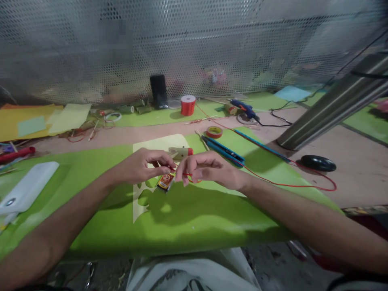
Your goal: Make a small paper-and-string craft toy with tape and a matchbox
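Note:
My left hand (145, 165) and my right hand (209, 169) meet over the green sheet (188, 218), both pinched on a thin red wire (273, 182). The wire loops between my fingertips and trails off to the right across the table. Just below my left fingers lies a small orange matchbox (166, 182). Behind my hands sits a small cream roll with a red end (182, 152) on a pale yellow cut-out paper (160, 143).
At the back stand a red wire spool (188, 105), a black phone (159, 91) and a blue glue gun (244, 108). A tape roll (214, 131), blue tools (224, 150), a black mouse-like object (318, 163), a metal beam (336, 107) and a white box (26, 188) surround the sheet.

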Tool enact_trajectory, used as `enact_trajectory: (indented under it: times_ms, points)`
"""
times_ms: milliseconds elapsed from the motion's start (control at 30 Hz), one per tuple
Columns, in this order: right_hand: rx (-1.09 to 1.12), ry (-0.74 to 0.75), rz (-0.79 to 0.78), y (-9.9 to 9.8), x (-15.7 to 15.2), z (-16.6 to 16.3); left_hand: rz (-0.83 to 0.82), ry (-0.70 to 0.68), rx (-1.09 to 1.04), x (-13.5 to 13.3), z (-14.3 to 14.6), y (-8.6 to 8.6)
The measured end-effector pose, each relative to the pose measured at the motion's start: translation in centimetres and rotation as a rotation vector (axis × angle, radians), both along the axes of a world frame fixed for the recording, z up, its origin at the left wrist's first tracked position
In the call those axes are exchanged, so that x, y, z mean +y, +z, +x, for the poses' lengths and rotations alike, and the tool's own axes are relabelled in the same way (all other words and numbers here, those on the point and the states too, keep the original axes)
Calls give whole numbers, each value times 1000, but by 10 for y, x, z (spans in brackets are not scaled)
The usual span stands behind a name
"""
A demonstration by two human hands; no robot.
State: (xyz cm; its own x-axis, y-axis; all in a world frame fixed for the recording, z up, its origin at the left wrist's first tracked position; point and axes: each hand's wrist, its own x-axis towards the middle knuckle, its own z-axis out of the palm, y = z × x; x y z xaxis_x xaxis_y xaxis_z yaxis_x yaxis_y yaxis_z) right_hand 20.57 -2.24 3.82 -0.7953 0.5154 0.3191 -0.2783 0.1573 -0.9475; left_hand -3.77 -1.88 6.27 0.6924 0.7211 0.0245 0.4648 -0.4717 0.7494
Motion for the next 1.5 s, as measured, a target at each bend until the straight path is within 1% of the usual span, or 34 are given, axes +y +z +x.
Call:
enact_trajectory:
  times_ms: [33, 100, 200, 333, 400, 500, 567, 633, 767, 900, 1033, 1200, 1267, 1500]
  points:
    - [-23, 14, -40, 0, -1, 0, -22, -13, -6, -1, 1, -1]
    - [-84, -11, -64, 0, -2, 1, -84, -40, -14, -3, 3, -2]
    - [-159, -59, -44, -1, -6, 0, -168, -66, -23, -6, 4, -1]
    - [-181, -78, 19, -2, -11, -4, -192, -95, -31, -8, 3, 2]
    - [-181, -103, 70, -1, -12, -6, -183, -108, -40, -7, 2, 3]
    - [-172, -162, 141, 2, -12, -8, -104, -88, -61, -5, 1, 4]
    - [-183, -191, 162, 2, -11, -8, -49, -74, -71, -4, 2, 4]
    - [-196, -186, 155, 1, -9, -8, -23, -68, -74, -4, 3, 4]
    - [-149, -124, 108, -3, -8, -8, -31, -48, -48, -6, 6, 4]
    - [-106, -105, 56, -4, -11, -9, -95, -43, -23, -9, 6, 4]
    - [-128, -129, 88, -4, -12, -9, -150, -12, 3, -9, 5, 1]
    - [-150, -155, 152, -5, -13, -10, -139, 33, 55, -10, 6, 1]
    - [-155, -157, 164, -4, -13, -10, -122, 26, 60, -10, 6, 2]
    - [-194, -157, 161, -1, -14, -12, -48, -70, -1, -11, 6, -1]
